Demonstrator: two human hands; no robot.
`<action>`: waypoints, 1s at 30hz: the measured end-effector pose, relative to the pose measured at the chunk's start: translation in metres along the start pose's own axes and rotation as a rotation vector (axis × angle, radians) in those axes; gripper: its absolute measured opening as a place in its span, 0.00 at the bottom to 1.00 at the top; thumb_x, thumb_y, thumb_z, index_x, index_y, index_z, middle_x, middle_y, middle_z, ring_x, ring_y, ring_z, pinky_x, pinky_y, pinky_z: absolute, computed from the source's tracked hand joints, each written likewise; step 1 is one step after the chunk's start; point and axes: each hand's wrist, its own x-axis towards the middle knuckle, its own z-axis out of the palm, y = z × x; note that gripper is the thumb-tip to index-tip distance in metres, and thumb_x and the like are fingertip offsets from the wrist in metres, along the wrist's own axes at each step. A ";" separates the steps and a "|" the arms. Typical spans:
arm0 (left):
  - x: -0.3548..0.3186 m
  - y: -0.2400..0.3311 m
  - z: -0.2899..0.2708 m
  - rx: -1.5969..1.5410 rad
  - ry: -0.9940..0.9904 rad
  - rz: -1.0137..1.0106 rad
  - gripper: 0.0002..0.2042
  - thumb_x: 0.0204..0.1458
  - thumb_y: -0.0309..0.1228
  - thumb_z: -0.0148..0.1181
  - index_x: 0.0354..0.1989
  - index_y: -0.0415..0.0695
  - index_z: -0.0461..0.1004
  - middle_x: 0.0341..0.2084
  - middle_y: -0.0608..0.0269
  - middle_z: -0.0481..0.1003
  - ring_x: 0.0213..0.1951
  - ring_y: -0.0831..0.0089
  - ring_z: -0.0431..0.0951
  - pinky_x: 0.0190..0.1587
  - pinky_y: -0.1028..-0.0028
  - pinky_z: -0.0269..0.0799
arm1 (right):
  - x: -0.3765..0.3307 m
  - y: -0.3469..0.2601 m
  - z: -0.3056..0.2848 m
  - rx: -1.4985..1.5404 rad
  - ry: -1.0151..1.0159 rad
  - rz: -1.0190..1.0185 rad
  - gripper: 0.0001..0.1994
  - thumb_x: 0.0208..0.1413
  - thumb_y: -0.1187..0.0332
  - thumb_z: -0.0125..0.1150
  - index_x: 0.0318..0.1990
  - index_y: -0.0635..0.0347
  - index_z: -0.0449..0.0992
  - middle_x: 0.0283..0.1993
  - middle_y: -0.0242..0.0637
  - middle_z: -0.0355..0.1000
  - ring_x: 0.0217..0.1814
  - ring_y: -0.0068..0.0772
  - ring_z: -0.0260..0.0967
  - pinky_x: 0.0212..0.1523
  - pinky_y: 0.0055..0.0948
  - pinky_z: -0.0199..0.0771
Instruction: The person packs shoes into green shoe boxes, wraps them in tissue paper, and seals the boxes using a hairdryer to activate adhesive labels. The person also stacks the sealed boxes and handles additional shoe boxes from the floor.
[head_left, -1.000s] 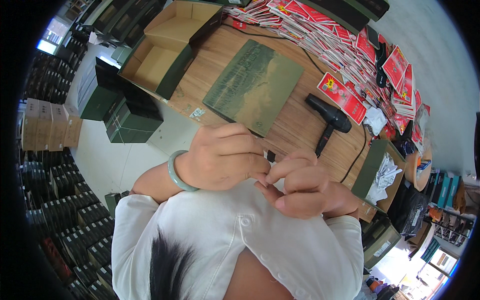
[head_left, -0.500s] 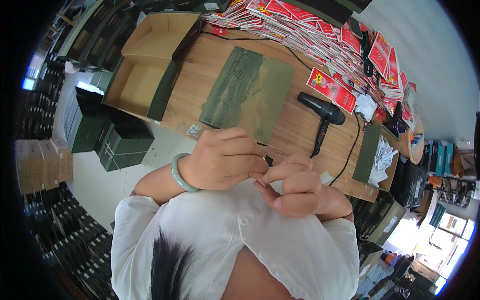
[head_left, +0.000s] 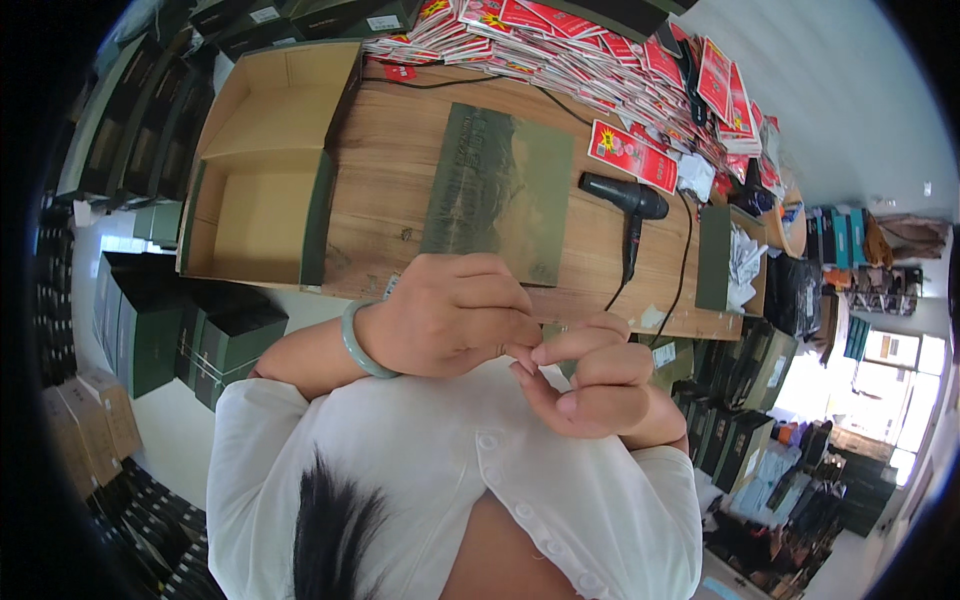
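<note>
Close in front of my chest, my left hand (head_left: 448, 312) and my right hand (head_left: 600, 375) meet fingertip to fingertip. Both pinch at the same spot, and whatever lies between the tips is too small or hidden to name. A pale green bangle (head_left: 353, 340) circles my left wrist. Just beyond the hands, a flat dark green box lid or panel (head_left: 500, 190) with a printed picture lies on the wooden table (head_left: 385, 150). A black hair dryer (head_left: 630, 200) rests to its right, handle toward me.
An open green box (head_left: 255, 215) with a brown inside stands at the left. Red printed packets (head_left: 560, 60) pile up along the back. A small box (head_left: 715, 255) holding crumpled paper sits on the right, near the hair dryer's black cord (head_left: 683, 260). Green boxes (head_left: 235, 330) stack below the table.
The whole view has turned slightly, with the table items shifting left. My hands stay pinched together in nearly the same place. A small dark bit seen between the fingertips earlier no longer shows.
</note>
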 end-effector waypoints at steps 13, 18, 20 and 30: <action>-0.028 -0.004 -0.037 -0.138 -0.037 0.041 0.09 0.36 0.30 0.69 0.28 0.47 0.78 0.26 0.69 0.73 0.27 0.70 0.74 0.26 0.74 0.71 | 0.017 -0.038 0.042 -0.138 -0.080 0.166 0.37 0.29 0.89 0.72 0.42 0.42 0.57 0.38 0.28 0.56 0.28 0.26 0.68 0.31 0.31 0.61; -0.036 -0.011 -0.037 -0.100 -0.077 -0.023 0.09 0.38 0.29 0.69 0.29 0.47 0.78 0.27 0.67 0.73 0.29 0.69 0.74 0.28 0.75 0.72 | 0.002 -0.029 0.039 -0.160 -0.031 0.187 0.32 0.34 0.86 0.72 0.42 0.47 0.59 0.39 0.31 0.57 0.27 0.28 0.65 0.30 0.30 0.61; -0.045 -0.018 -0.031 -0.082 -0.018 -0.197 0.08 0.41 0.27 0.69 0.31 0.45 0.78 0.29 0.65 0.73 0.29 0.69 0.75 0.30 0.75 0.72 | -0.014 -0.017 0.034 -0.155 0.084 0.242 0.29 0.36 0.85 0.71 0.42 0.50 0.60 0.39 0.32 0.57 0.27 0.27 0.63 0.30 0.29 0.61; -0.199 -0.121 0.034 0.113 0.533 -1.098 0.06 0.49 0.24 0.66 0.34 0.38 0.78 0.31 0.61 0.73 0.33 0.77 0.73 0.39 0.77 0.71 | -0.234 0.159 0.013 0.039 0.482 1.195 0.15 0.50 0.73 0.68 0.43 0.64 0.71 0.39 0.33 0.69 0.37 0.23 0.67 0.38 0.24 0.71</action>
